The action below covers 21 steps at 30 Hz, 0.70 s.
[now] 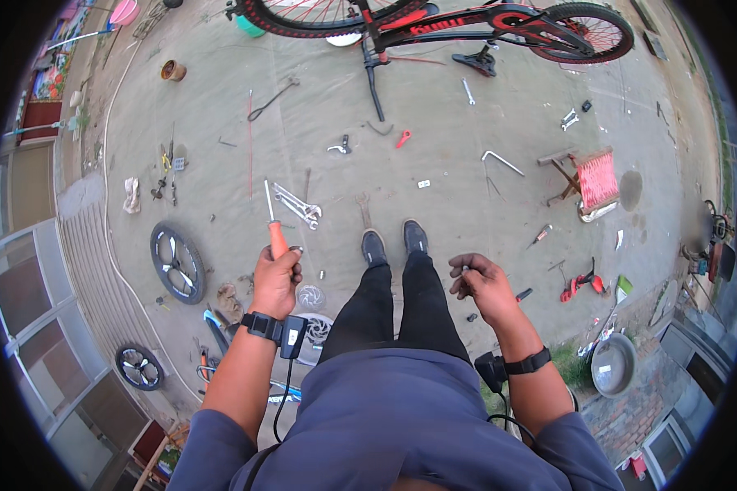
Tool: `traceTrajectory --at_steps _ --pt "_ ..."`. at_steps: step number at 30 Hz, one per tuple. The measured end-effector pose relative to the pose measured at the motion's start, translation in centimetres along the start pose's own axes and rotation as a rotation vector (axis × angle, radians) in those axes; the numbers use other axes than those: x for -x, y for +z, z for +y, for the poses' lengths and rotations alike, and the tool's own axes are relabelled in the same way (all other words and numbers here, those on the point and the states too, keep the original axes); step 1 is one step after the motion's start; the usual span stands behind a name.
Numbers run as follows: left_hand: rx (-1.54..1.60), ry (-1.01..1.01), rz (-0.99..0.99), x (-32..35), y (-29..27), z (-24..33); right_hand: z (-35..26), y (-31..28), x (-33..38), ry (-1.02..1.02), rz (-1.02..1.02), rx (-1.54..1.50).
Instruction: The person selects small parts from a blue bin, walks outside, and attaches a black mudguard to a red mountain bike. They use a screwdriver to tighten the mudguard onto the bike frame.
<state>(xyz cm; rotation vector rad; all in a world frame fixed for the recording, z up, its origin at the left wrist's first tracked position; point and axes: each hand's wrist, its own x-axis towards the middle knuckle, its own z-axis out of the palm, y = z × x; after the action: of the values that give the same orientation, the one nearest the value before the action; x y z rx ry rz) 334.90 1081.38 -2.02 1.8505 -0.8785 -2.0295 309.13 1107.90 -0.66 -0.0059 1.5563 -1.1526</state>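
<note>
My left hand (276,282) is wrapped round the orange handle of a screwdriver (277,237), its shaft pointing away from me. A small metal piece shows by that hand's fingertips, too small to name. My right hand (479,284) is held in the air with curled fingers pressed together; a tiny thing may be in them, but I cannot make it out. Several wrenches (297,206) lie on the ground just beyond the screwdriver. A red and black bicycle (450,29) is at the far side, its handlebar (373,86) reaching toward me.
Small wheels (177,262) lie at left, near brake discs (311,296). A folding stool (598,178) with a red woven seat stands at right, above a grey basin (612,364). Ahead are a brake lever (341,146), a hex key (504,161) and a rusty can (173,70).
</note>
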Motion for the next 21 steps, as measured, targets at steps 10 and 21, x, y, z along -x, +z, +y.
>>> traceTrajectory --at_steps 10,21 --pt "0.379 -0.074 -0.017 0.8 -3.5 -0.6 0.6 4.1 -0.4 0.144 -0.102 0.033" --pt "0.515 -0.124 -0.094 2.6 -2.7 -0.4 -2.6 7.6 -1.7 0.09 -0.265 0.162"
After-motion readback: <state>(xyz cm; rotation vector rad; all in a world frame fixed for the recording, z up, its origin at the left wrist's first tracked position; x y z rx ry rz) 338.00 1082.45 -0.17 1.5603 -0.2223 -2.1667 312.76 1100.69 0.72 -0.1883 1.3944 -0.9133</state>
